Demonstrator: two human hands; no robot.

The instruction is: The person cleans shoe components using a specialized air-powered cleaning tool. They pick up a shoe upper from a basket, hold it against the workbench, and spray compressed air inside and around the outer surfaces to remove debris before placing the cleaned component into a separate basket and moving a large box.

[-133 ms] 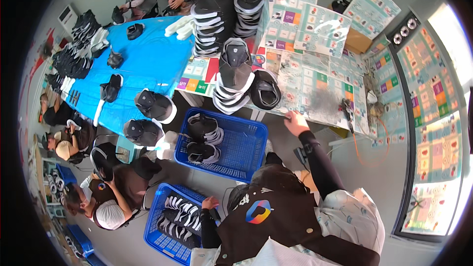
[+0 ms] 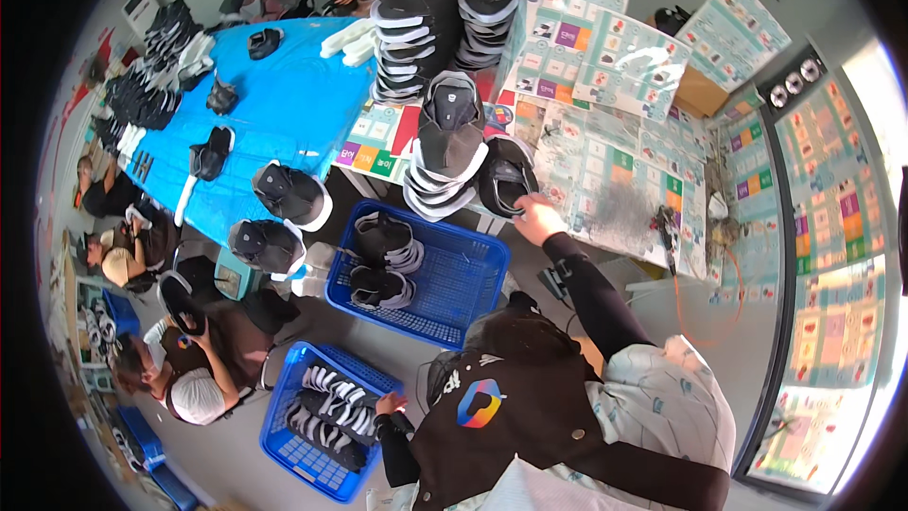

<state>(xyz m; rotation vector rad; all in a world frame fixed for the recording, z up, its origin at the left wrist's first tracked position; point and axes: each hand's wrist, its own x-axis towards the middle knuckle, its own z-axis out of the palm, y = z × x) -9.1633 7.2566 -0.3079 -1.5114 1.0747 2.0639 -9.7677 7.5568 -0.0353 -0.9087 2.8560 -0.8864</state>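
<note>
My right hand [image 2: 540, 220] reaches to the edge of the worktable. Its fingers are closed on the near rim of a dark shoe upper [image 2: 508, 173], which still rests on the table. Beside that upper stands a stack of grey and black shoe uppers [image 2: 452, 128] with white edges. My left hand [image 2: 390, 404] hangs low by the rim of the lower blue basket [image 2: 301, 352]. Its fingers look loosely apart and nothing shows in them. Striped black and white shoe uppers [image 2: 331, 412] fill part of that basket.
Another blue basket [image 2: 454, 322] stands before the table, with two small stacks of dark uppers [image 2: 383, 260] at its left. Taller stacks [image 2: 411, 33] rise behind. A blue-covered table [image 2: 284, 114] carries more uppers. A co-worker [image 2: 194, 360] sits at left; others sit farther off. An orange hose [image 2: 700, 336] hangs right.
My right hand has moved left from the table edge onto the rim of the dark shoe upper. The whole view has shifted slightly; my left hand stays low by the basket.
</note>
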